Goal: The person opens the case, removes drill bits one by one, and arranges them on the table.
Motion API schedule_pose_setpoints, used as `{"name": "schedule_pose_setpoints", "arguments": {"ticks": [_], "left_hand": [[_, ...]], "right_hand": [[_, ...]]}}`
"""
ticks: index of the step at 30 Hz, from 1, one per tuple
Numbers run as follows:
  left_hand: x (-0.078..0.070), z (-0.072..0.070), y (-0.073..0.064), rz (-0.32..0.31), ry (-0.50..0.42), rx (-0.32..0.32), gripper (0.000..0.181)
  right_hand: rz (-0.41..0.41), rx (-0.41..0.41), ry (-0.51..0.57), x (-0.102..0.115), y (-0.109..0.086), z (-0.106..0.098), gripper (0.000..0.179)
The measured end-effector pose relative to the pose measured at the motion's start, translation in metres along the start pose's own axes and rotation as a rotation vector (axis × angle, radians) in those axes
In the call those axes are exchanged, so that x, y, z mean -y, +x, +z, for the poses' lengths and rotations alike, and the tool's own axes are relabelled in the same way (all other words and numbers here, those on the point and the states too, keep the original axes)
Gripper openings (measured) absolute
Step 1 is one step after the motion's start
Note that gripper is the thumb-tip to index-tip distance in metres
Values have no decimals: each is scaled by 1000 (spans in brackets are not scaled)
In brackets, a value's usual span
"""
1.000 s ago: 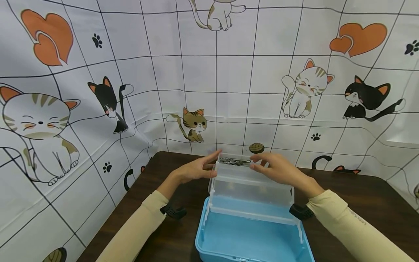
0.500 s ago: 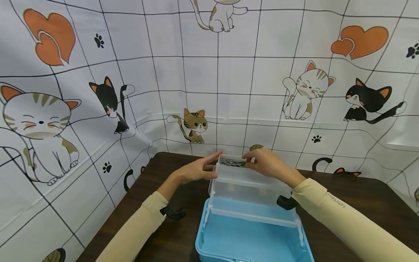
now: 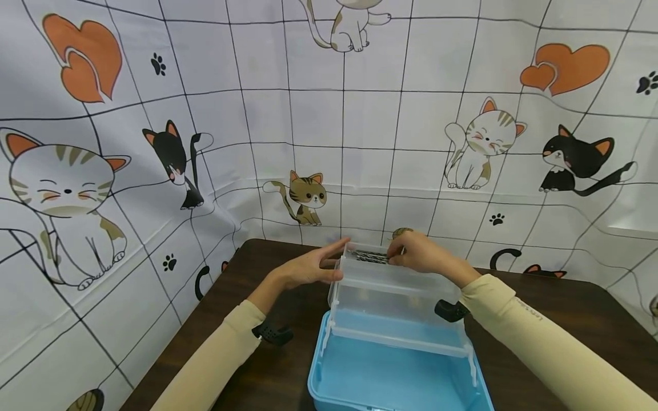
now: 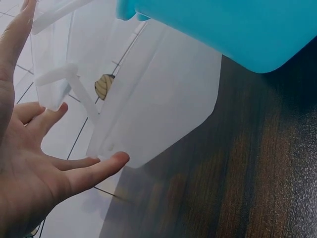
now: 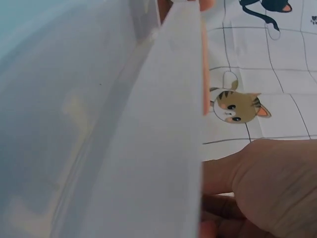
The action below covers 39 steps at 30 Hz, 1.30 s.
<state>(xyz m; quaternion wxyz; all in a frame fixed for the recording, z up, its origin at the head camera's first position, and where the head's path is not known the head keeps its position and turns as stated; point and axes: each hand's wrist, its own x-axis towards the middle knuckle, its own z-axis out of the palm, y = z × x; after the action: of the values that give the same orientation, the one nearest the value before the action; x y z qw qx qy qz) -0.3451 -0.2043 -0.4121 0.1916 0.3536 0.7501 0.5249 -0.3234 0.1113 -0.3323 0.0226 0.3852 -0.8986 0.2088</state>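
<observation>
A light blue storage box (image 3: 401,371) stands with its translucent trays (image 3: 396,301) raised in steps behind it. In the top tray lies a bundle of several thin, dark metallic rods (image 3: 367,257). My right hand (image 3: 426,254) reaches into this tray and pinches the right end of the bundle; its fingertips are partly hidden. In the right wrist view, the tray wall (image 5: 148,139) covers much of that hand (image 5: 270,183). My left hand (image 3: 308,267) holds its fingers spread at the top tray's left end. The left wrist view shows these fingers (image 4: 94,174) extended beside the translucent plastic.
The box rests on a dark wooden table (image 3: 267,251). Behind the trays, the translucent lid (image 4: 163,94) hangs back toward the table. A white cloth printed with cats (image 3: 307,197) and grid lines rises close behind and to the left.
My right hand has moved left along the top tray onto the rods, then slightly back right. The bundle has shifted and tilted a little. My left hand stays in place.
</observation>
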Motion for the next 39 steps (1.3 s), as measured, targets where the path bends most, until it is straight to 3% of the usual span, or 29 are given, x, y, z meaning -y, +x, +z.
{"name": "schedule_pose_setpoints", "arguments": {"ticks": [6, 20, 26, 31, 39], "left_hand": [[2, 2, -2, -4, -16, 1, 99], [1, 1, -1, -10, -7, 4, 95], [0, 0, 0, -9, -13, 7, 96], [-1, 0, 0, -9, -17, 2, 97], [1, 0, 0, 2, -24, 9, 98]], "right_hand": [[84, 54, 56, -6, -2, -1, 5], [38, 57, 145, -17, -8, 0, 10], [78, 69, 211, -19, -14, -5, 20], [118, 37, 264, -22, -16, -10, 24], [74, -35, 315, -31, -30, -24, 23]]}}
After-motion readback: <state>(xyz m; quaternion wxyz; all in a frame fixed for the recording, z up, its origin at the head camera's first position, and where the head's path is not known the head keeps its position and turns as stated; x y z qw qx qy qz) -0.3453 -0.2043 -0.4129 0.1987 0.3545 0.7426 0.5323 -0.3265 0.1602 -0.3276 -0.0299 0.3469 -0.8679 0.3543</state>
